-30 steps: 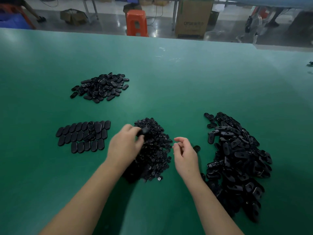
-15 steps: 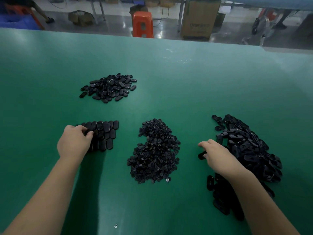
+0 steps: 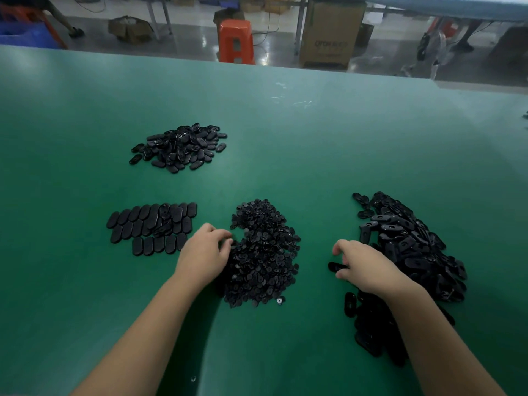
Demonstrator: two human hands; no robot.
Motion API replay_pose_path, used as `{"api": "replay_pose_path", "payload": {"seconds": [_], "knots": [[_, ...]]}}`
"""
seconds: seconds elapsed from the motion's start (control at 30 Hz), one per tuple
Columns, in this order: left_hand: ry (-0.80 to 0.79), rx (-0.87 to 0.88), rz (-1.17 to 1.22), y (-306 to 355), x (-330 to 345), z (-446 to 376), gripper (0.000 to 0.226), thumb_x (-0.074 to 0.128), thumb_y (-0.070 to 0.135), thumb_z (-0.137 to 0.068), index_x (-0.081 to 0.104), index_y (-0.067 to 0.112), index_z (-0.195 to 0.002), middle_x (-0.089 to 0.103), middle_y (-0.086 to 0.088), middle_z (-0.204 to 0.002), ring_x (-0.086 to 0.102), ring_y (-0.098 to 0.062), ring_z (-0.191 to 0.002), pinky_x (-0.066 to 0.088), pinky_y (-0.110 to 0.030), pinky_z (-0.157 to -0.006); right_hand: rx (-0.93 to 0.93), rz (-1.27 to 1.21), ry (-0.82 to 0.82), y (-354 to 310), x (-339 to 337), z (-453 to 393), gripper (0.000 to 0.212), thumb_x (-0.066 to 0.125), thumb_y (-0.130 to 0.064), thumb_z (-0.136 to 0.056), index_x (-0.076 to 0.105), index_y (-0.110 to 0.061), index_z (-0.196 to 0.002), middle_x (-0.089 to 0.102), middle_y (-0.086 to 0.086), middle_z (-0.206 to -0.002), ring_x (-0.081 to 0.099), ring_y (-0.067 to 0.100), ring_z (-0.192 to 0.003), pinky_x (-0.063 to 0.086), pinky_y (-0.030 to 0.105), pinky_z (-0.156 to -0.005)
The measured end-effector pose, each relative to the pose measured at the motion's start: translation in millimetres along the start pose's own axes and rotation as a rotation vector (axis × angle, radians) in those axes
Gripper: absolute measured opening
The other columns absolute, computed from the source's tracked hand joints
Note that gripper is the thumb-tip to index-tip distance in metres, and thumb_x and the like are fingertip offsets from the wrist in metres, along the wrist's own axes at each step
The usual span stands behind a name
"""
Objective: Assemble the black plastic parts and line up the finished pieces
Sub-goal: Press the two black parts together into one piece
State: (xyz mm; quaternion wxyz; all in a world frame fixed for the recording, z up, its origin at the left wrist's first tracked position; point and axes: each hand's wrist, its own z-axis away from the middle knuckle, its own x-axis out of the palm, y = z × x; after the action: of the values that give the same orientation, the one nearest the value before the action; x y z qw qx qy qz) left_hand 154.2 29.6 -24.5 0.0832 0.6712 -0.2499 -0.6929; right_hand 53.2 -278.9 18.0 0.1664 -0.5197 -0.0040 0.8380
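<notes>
My left hand (image 3: pixel 204 254) curls its fingers into the small-parts heap (image 3: pixel 264 252) to pick an insert, my right hand (image 3: pixel 361 264) pinches an oval shell (image 3: pixel 335 266) beside the shell pile (image 3: pixel 408 252), while finished pieces (image 3: pixel 151 227) lie in rows on the desk (image 3: pixel 314 155), left of both hands.

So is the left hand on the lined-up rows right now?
No, the left hand is at the middle pile, beside the rows.
</notes>
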Motion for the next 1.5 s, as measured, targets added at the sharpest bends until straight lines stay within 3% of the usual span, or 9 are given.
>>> {"api": "replay_pose_path", "payload": {"seconds": [0.2, 0.3, 0.4, 0.6, 0.73, 0.9, 1.0, 1.17, 1.5], "knots": [[0.013, -0.061, 0.186, -7.5, 6.3, -3.3, 0.026, 0.053, 0.028, -0.103, 0.074, 0.022, -0.117, 0.058, 0.006, -0.098, 0.054, -0.010, -0.085, 0.039, -0.026, -0.070, 0.014, -0.090, 0.157, -7.7, 13.7, -5.1, 0.023, 0.065, -0.031, -0.099, 0.063, -0.020, -0.119, 0.050, -0.008, -0.097, 0.054, 0.015, -0.088, 0.045, 0.031, -0.079], [-0.034, -0.018, 0.225, -16.5, 0.6, -5.0, 0.021, 0.057, 0.027, -0.102, 0.075, 0.027, -0.114, 0.059, 0.008, -0.093, 0.056, -0.007, -0.081, 0.039, -0.019, -0.064, -0.029, -0.390, 0.400, -19.9, 22.4, -1.0, 0.004, 0.071, -0.034, -0.094, 0.068, -0.032, -0.094, 0.047, -0.008, -0.081, 0.049, 0.009, -0.069, 0.040, 0.026, -0.062], [-0.038, 0.024, 0.212, -20.0, 0.4, -6.3, 0.019, 0.064, 0.025, -0.098, 0.076, 0.029, -0.112, 0.058, 0.008, -0.087, 0.054, -0.006, -0.074, 0.037, -0.018, -0.061, -0.090, -0.793, 0.499, -33.0, 34.9, 3.8, 0.018, 0.072, -0.026, -0.093, 0.067, -0.041, -0.084, 0.052, -0.009, -0.060, 0.044, 0.004, -0.053, 0.040, 0.021, -0.053], [0.078, 0.141, 0.192, -24.3, 10.8, 2.9, 0.021, 0.069, 0.019, -0.095, 0.078, 0.027, -0.111, 0.056, 0.011, -0.086, 0.057, -0.010, -0.077, 0.051, -0.033, -0.069, -0.017, -1.408, 0.513, -63.4, 60.4, 8.5, 0.028, 0.047, -0.009, -0.105, 0.072, -0.021, -0.100, 0.076, 0.000, -0.091, 0.074, 0.019, -0.080, 0.062, 0.032, -0.068], [0.097, 0.183, 0.176, -25.4, 13.1, 3.7, 0.022, 0.070, 0.019, -0.094, 0.078, 0.028, -0.112, 0.055, 0.011, -0.085, 0.057, -0.010, -0.077, 0.051, -0.034, -0.068, 0.032, -1.390, 0.596, -68.4, 69.9, -1.8, 0.021, 0.054, -0.005, -0.103, 0.063, -0.023, -0.108, 0.075, 0.003, -0.097, 0.075, 0.016, -0.082, 0.062, 0.033, -0.075], [0.100, 0.197, 0.181, -25.3, 12.6, 4.2, 0.020, 0.072, 0.020, -0.092, 0.079, 0.028, -0.109, 0.055, 0.012, -0.085, 0.056, -0.006, -0.075, 0.050, -0.033, -0.065, 0.068, -1.375, 0.638, -72.0, 77.3, -10.6, 0.051, 0.054, -0.006, -0.103, 0.043, -0.025, -0.150, 0.073, -0.002, -0.104, 0.075, 0.006, -0.088, 0.057, 0.022, -0.086], [0.100, 0.178, 0.195, -24.4, 12.7, 3.0, 0.016, 0.073, 0.021, -0.092, 0.079, 0.030, -0.104, 0.055, 0.014, -0.083, 0.056, -0.006, -0.072, 0.047, -0.029, -0.062, 0.072, -1.301, 0.699, -73.9, 82.0, -10.1, 0.037, 0.056, -0.006, -0.102, 0.056, -0.026, -0.133, 0.075, -0.005, -0.101, 0.075, 0.001, -0.083, 0.053, 0.008, -0.074], [0.074, 0.134, 0.233, -22.2, 11.5, 2.4, 0.014, 0.074, 0.022, -0.090, 0.074, 0.035, -0.093, 0.060, 0.016, -0.086, 0.058, -0.003, -0.072, 0.050, -0.029, -0.063, 0.054, -1.332, 0.751, -73.5, 81.4, -9.2, 0.019, 0.054, -0.009, -0.103, 0.053, -0.028, -0.103, 0.068, -0.004, -0.102, 0.076, 0.007, -0.082, 0.061, 0.023, -0.072], [0.101, 0.092, 0.307, -22.6, 10.0, 5.2, 0.016, 0.072, 0.017, -0.090, 0.069, 0.031, -0.085, 0.065, 0.018, -0.090, 0.060, 0.003, -0.088, 0.046, -0.020, -0.074, -0.017, -1.332, 0.717, -71.2, 86.9, -8.7, 0.034, 0.067, -0.012, -0.097, 0.058, -0.036, -0.117, 0.070, 0.000, -0.097, 0.073, 0.010, -0.090, 0.059, 0.022, -0.078]]}}
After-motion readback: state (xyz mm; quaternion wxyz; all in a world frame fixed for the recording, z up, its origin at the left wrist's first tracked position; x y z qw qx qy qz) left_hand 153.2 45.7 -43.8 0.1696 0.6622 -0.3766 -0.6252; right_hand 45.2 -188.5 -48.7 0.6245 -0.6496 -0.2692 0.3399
